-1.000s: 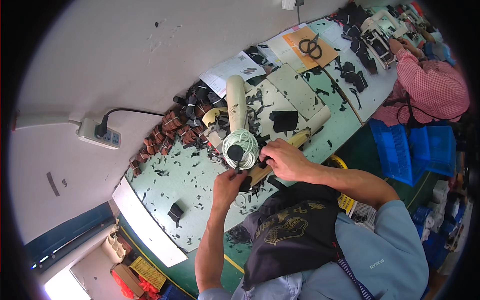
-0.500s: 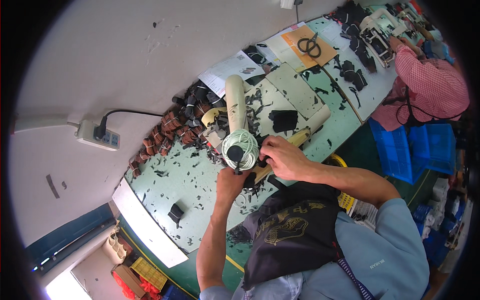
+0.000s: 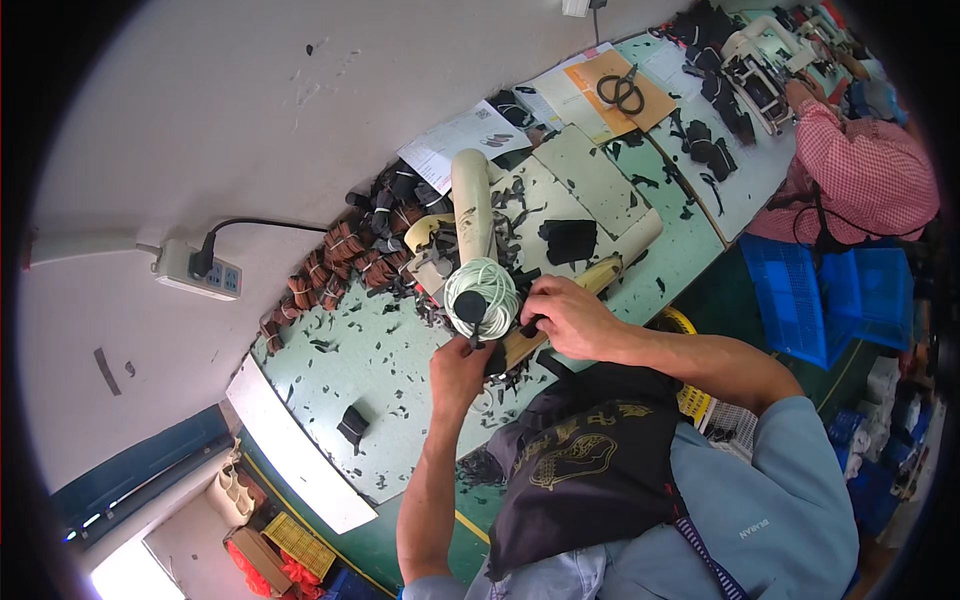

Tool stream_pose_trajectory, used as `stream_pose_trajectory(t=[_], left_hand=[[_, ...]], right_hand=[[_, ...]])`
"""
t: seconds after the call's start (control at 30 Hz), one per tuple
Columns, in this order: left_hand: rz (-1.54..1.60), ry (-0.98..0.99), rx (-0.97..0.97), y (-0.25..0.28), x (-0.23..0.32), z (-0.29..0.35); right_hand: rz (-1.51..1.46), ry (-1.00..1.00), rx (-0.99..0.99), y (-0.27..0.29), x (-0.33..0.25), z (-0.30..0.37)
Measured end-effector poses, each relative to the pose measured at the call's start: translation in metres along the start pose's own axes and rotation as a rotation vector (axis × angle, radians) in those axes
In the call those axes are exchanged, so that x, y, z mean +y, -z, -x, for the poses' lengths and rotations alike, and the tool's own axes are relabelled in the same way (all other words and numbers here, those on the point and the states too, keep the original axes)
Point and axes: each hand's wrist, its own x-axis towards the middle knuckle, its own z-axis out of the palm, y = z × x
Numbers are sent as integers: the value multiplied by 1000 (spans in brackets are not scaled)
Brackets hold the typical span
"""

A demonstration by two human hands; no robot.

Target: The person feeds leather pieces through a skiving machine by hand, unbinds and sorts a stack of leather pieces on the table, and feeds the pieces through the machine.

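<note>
A cream machine (image 3: 470,205) stands on the table, and a coil of pale green cord (image 3: 497,318) hangs around its near end. Just below the coil, my left hand (image 3: 460,372) is closed at a small black piece of material (image 3: 494,359), its fingertips partly hidden by the machine. On the right of the coil, my right hand (image 3: 562,310) is bent with thumb and fingers pinched on another dark piece (image 3: 537,322). Both hands are close to the pale wooden edge strip (image 3: 522,345). A flat black stack (image 3: 568,241) lies on the machine's bed behind my right hand.
Brown and black tied bundles (image 3: 345,240) are heaped by the wall. Black scraps litter the green tabletop (image 3: 350,375), with a small black bundle (image 3: 352,427) on it. Scissors (image 3: 622,92) lie on papers at the back. A co-worker (image 3: 860,175) sits at right near blue crates (image 3: 790,300).
My left hand has shifted slightly left, and the black piece beside it has moved a little up. My right hand stays almost in place, its fingers slightly changed.
</note>
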Motion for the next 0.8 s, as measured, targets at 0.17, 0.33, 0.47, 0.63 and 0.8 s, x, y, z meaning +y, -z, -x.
stream_pose_trajectory(t=[0.17,0.33,0.47,0.63,0.8], left_hand=[[-22,-99,-24,-8,-13,-6],[164,-59,26,2,0,5],[-76,-214,220,-22,-17,-13],[206,-188,112,-10,-13,5],[104,-164,167,-13,2,7]], right_hand=[[144,-65,-18,-1,-15,-5],[92,-23,97,-2,5,6],[20,55,98,-11,-1,-1],[102,-129,55,0,-14,2],[-15,-29,89,-1,6,8]])
